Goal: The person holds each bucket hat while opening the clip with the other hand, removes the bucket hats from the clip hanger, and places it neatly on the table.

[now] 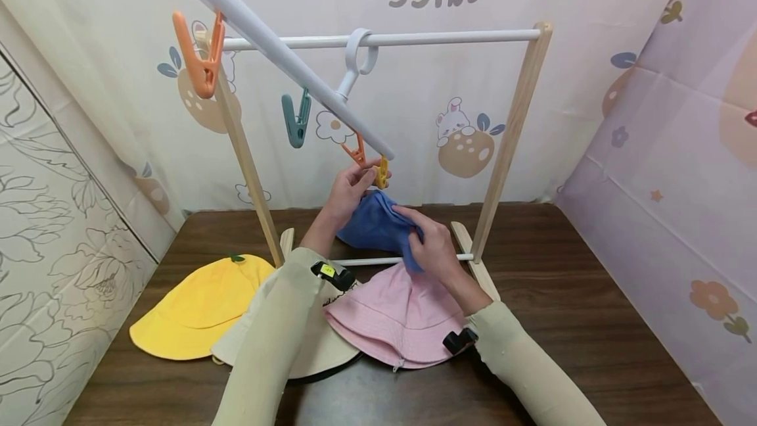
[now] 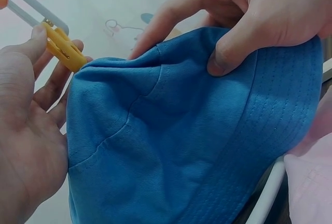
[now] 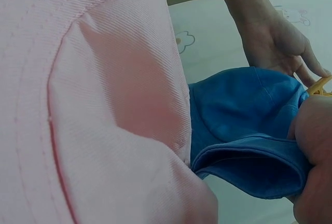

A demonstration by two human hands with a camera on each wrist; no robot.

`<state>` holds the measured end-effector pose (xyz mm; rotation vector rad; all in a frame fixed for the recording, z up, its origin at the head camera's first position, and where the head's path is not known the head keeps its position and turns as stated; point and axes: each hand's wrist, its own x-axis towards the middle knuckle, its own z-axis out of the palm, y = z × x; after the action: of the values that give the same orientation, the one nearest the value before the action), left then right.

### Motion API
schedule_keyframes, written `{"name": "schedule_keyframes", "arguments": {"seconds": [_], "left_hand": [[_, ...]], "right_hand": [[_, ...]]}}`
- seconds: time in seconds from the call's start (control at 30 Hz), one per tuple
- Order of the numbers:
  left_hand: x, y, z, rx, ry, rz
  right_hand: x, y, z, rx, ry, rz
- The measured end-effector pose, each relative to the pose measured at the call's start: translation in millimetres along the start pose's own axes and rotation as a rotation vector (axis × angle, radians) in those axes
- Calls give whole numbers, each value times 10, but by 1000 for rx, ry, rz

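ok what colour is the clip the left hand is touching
Yellow clip, clearest in the left wrist view.

Head view looks down; wrist views, perhaps closest, share the blue hat (image 2: 197, 146).

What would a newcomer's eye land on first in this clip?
Two hands meet at a blue bucket hat under a tilted white hanger: the right hand grips its brim, the left hand pinches the yellow clip. Yellow hat and pink hat lie on the table.
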<state>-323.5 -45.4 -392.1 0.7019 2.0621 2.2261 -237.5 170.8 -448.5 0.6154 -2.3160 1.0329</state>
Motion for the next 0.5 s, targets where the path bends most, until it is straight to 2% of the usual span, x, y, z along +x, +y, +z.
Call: {"name": "schedule_keyframes", "arguments": {"seconds": [0.5], "left_hand": [[14,35,57,-8,31,-3]], "right_hand": [[-2,13,3,-10,1,-16]]}}
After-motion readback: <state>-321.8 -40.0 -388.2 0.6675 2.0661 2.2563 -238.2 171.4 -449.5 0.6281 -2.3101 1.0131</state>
